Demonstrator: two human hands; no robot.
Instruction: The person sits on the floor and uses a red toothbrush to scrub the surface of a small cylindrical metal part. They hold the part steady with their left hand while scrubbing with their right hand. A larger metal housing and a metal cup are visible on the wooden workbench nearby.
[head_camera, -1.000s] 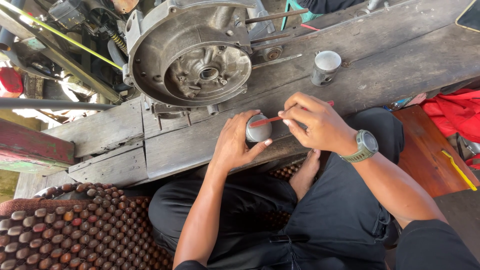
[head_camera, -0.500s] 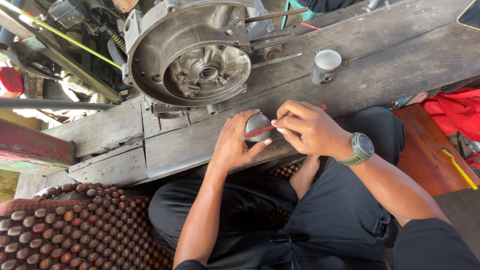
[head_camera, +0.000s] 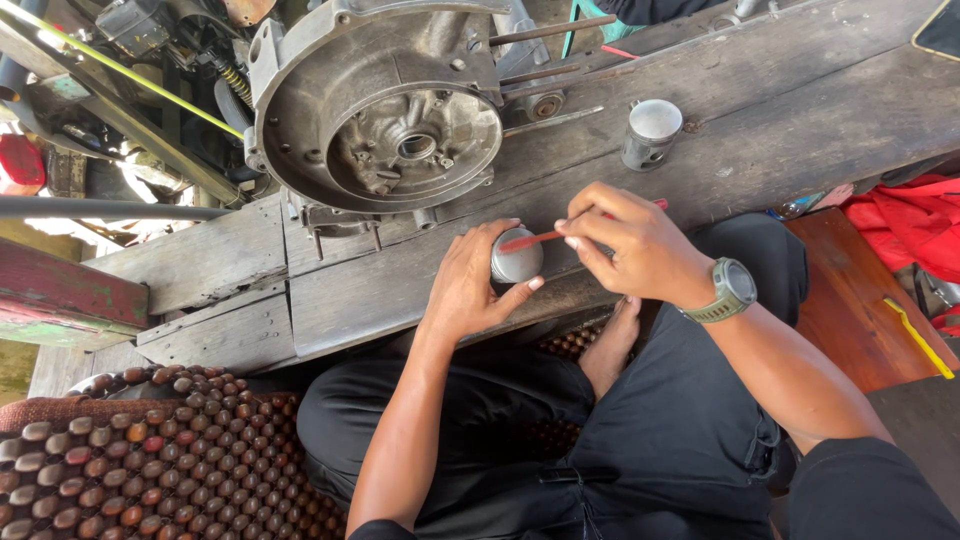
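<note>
My left hand (head_camera: 468, 285) wraps around a small round metal piston (head_camera: 517, 260) and steadies it on the wooden bench (head_camera: 780, 110). My right hand (head_camera: 630, 240), with a green watch on its wrist, pinches a thin red tool (head_camera: 532, 238). The tool's tip lies across the top of the piston. Both hands sit at the near edge of the bench, above my crossed legs in dark trousers.
A large grey metal engine case (head_camera: 385, 105) with protruding studs lies on the bench behind my hands. A second metal piston (head_camera: 650, 132) stands to the right. A wooden bead mat (head_camera: 150, 460) lies lower left, red cloth (head_camera: 905, 215) at right.
My right hand has shifted slightly with the red tool across the piston top; my left hand keeps its hold. The piston stays in place.
</note>
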